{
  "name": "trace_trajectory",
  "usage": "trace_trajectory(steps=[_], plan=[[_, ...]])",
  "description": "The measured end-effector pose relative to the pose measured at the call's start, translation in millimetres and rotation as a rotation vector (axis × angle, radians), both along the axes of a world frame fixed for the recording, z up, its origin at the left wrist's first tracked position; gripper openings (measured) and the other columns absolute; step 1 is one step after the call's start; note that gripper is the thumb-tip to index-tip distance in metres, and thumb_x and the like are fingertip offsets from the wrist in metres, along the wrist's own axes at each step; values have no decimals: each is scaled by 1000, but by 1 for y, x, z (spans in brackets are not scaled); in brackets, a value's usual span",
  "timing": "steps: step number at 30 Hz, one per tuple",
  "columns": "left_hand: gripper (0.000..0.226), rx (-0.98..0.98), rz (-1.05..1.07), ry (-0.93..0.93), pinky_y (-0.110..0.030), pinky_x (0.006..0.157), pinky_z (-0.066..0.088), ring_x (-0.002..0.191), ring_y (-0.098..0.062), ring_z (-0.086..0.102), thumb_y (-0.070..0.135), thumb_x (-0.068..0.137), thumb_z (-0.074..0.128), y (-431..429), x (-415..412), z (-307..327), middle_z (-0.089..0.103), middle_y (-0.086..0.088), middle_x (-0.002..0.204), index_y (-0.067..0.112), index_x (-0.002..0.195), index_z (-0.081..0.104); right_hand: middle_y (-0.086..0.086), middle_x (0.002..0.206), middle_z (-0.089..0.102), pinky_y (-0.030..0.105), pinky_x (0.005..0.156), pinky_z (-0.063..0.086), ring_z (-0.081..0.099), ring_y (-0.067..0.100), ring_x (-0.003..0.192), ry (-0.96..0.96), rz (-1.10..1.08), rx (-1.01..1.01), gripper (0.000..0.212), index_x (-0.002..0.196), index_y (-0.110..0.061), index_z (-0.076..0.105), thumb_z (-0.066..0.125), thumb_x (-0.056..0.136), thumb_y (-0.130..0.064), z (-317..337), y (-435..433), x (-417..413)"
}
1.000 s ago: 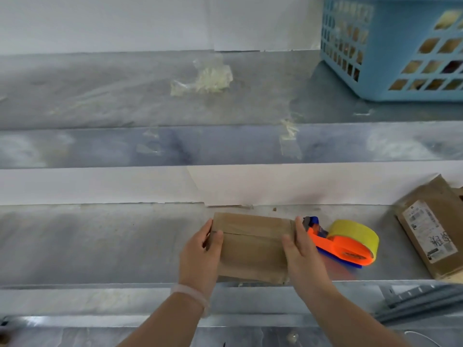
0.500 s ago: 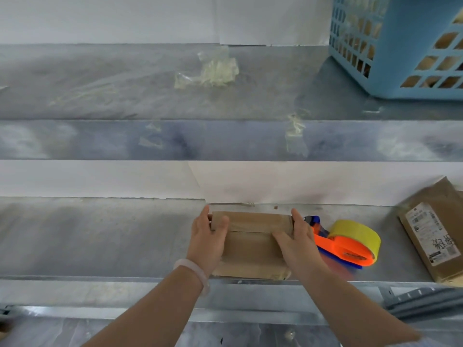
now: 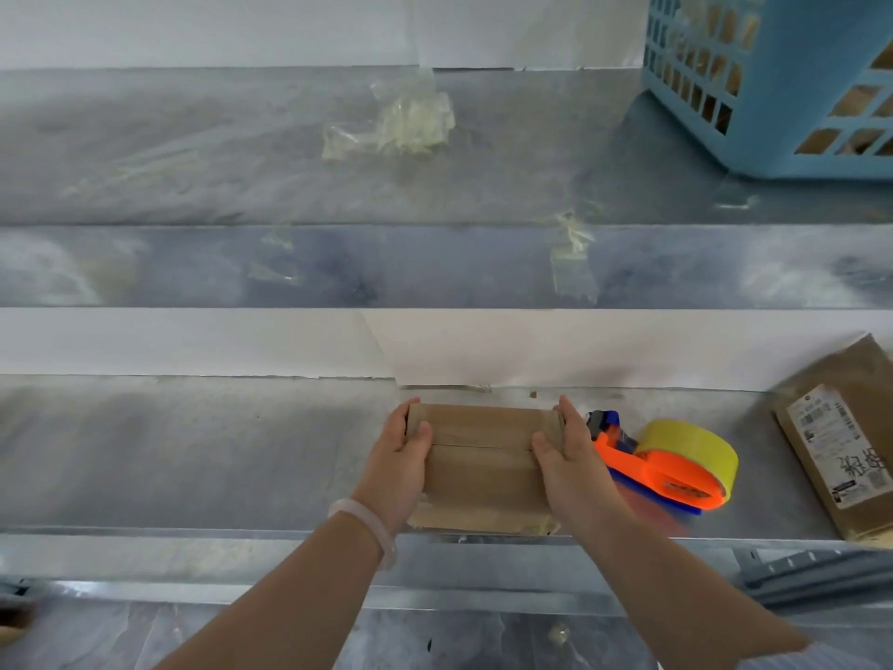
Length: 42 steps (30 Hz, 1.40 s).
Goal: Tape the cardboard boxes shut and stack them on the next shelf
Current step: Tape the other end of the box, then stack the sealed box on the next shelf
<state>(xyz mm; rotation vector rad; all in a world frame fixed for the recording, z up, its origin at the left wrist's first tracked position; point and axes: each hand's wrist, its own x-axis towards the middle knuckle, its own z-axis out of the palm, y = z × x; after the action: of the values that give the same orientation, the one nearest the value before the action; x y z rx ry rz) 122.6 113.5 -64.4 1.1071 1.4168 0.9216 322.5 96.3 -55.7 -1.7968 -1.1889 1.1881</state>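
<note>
Right at the front lip of the lower shelf (image 3: 193, 452), both hands were clamped on the box (image 3: 483, 456): left hand (image 3: 398, 456) wrapped round its left end, right hand (image 3: 565, 456) round the right end, thumbs lying on top. Box sat flat on the shelf, near edge close to the lip, not lifted yet as far as I could tell. It was a small flat brown cardboard thing, and the top had a glossy sheen with a seam line running side to side, so I'd say the tape was already on and taping was done for this one. Looked to me like the pick-up for stacking. Next move would need a level two-handed lift, up past the front edge of the upper shelf (image 3: 241, 152), then a flat set-down on it. Light cardboard, so squeezing hard could probably dent the ends. Just right of the right hand lay the dispenser (image 3: 671, 469), orange plastic with a yellow roll, close enough to bump. Further right, a brown parcel (image 3: 836, 442) with a white label. Shelves were dull grey metal, scuffed and cloudy. Up top: a crumpled wad (image 3: 401, 123) of clear tape, scraps (image 3: 572, 258) stuck on the front edge, and a blue lattice basket (image 3: 773, 89) in the right corner.
</note>
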Motion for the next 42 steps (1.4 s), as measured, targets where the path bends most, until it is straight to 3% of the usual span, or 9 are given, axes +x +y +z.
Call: trace_trajectory(steps=[3, 7, 14, 18, 22, 25, 31, 37, 42], plan=[[47, 381, -34, 365, -18, 113, 20, 138, 1, 27, 34, 103, 36, -6, 0, 8, 31, 13, 152, 29, 149, 29, -19, 161, -1, 29, 118, 8, 0, 6, 148, -320, 106, 165, 65, 153, -39, 3, 41, 100, -43, 8, -8, -2], [43, 893, -476, 833, -31, 118, 18, 140, -1, 27, 35, 100, 36, -10, -10, 11, 46, 14, 143, 22, 136, 53, -16, 155, 28, 25, 121, 2, 6, 1, 148, -708, 493, 548, 47, 145, -27, 40, 31, 102, -44, 16, -20, 5], [62, 713, -533, 1134, -36, 121, 9, 147, -14, 18, 50, 99, 18, -17, -14, 11, 18, 6, 156, 17, 151, 25, -18, 158, -1, 27, 118, -15, -14, 3, 147, -970, 702, 425, 63, 152, -31, 6, -3, 94, -55, 9, -24, 12], [69, 563, -394, 1052, -27, 121, -1, 147, -8, -9, 56, 95, 9, -21, -7, 3, -8, 8, 157, 18, 152, 1, -22, 155, -15, 12, 109, -16, -20, -7, 141, -779, 420, 311, 71, 153, -30, -5, 15, 93, -63, 1, -25, 4], [64, 350, -129, 617, -10, 109, 5, 143, 2, -1, 39, 100, 34, -23, 6, 4, -15, 14, 158, 27, 153, 0, -30, 152, -12, 15, 113, -2, -11, -8, 142, -586, 250, 256, 65, 155, -31, 3, 30, 99, -50, -4, -24, -5], [61, 200, -100, 429, -16, 112, 11, 144, -9, 17, 33, 102, 36, -21, 3, 3, 14, 8, 158, 27, 153, 3, -32, 153, -11, 20, 110, 15, 3, -1, 145, -376, 166, 164, 67, 153, -36, -4, 37, 100, -44, -5, -22, -6], [61, 19, -72, 44, -16, 105, 25, 130, 2, 29, 26, 103, 40, -20, -3, 7, 22, 21, 148, 34, 152, 6, -22, 137, 44, 30, 104, 39, 48, 5, 119, 77, 59, -2, 75, 153, -38, 6, 55, 96, -40, -3, -17, 4], [54, -26, -91, 30, -10, 97, 33, 118, 3, 43, 29, 103, 40, -18, -3, 13, 40, 22, 136, 33, 152, 16, -17, 136, 44, 31, 103, 40, 48, 10, 119, 138, 37, -63, 66, 151, -46, 8, 48, 98, -44, -5, -17, 9], [54, -55, -81, -8, -25, 95, 48, 112, 2, 53, 32, 96, 55, -22, -18, 19, 50, 27, 124, 39, 145, 33, -19, 137, 38, 31, 103, 38, 43, 8, 121, 60, 8, -4, 73, 152, -39, 11, 55, 95, -44, -8, -16, 10]])
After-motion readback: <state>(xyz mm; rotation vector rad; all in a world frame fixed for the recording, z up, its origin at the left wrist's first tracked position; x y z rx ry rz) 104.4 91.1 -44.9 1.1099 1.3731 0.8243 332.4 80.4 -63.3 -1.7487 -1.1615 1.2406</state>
